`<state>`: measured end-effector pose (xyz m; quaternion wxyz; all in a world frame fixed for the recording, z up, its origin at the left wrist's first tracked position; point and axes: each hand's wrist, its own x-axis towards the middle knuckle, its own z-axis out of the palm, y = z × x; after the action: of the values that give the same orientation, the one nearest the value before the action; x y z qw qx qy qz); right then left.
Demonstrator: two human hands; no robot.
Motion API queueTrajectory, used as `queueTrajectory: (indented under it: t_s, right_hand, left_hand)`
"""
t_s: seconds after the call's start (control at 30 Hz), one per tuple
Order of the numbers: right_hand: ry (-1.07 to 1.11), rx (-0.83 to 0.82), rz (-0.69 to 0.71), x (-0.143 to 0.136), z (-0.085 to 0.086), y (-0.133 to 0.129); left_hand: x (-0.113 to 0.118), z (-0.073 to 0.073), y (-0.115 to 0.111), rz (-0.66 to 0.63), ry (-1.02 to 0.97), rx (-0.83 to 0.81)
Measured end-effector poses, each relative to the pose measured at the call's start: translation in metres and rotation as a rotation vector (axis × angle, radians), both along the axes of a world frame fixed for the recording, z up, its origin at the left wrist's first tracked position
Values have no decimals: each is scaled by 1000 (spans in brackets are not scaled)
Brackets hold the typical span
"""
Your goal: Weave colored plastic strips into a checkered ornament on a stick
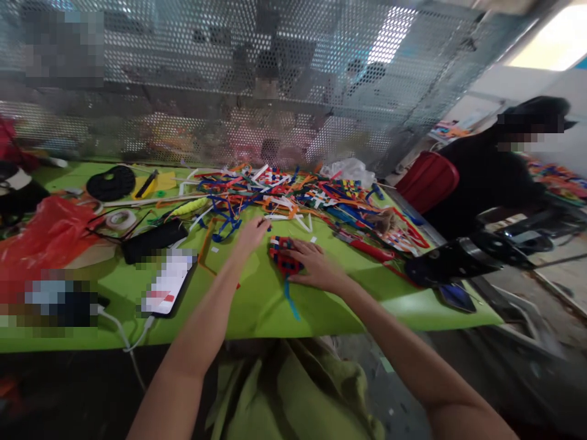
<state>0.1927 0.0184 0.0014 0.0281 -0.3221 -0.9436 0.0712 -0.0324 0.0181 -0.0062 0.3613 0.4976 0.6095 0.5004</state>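
Note:
My left hand (255, 234) is over the middle of the green table, its fingers closed in a pinch. A white strip (279, 217) starts right by its fingertips; whether they grip it I cannot make out. My right hand (316, 267) lies with its fingers stretched out over a small woven piece (283, 260) of red, dark blue and white flat strips, pressing it to the table. Part of that piece is hidden beneath the fingers. From its near edge a light blue strip end (290, 299) trails toward me.
Beyond my hands lies a tangled heap of coloured strips (247, 189). On the left are a phone (169, 286) with a cable, a tape roll (120, 220) and a red plastic bag (50, 244). At right are red-handled scissors (371, 249), a black cylindrical device (454, 260) and a seated person (490, 171).

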Motion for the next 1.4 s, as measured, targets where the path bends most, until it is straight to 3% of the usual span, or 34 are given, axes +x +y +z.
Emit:
queueTrajectory:
  t_s: [0.17, 0.3, 0.47, 0.63, 0.83, 1.0, 1.2, 1.3, 1.4]
  right_hand:
    - [-15, 26, -232, -6, -6, 22]
    - [38, -45, -173, -10, -9, 28]
    - [61, 2, -108, -22, -16, 26]
    - [59, 84, -56, -43, -18, 21]
    - [15, 118, -50, -57, -10, 31]
    - [-25, 142, -163, -21, -7, 31]
    - [-28, 172, -295, 64, -11, -12]
    - [21, 152, -302, 84, -16, -34]
    - [65, 106, -240, 68, -18, -41]
  left_hand:
    - [10, -3, -5, -38, 314, -57]
    - [23, -2, -11, 6, 646, -181]
    - [34, 5, -15, 25, 863, -338]
    - [16, 9, -18, 160, 938, -430]
    - [-2, 9, -14, 156, 827, -514]
    - [40, 7, -7, 33, 845, -453]
    - [112, 3, -21, -173, 860, -355]
    - [120, 10, -32, -224, 775, -309]
    - [100, 19, -36, -117, 645, -271]
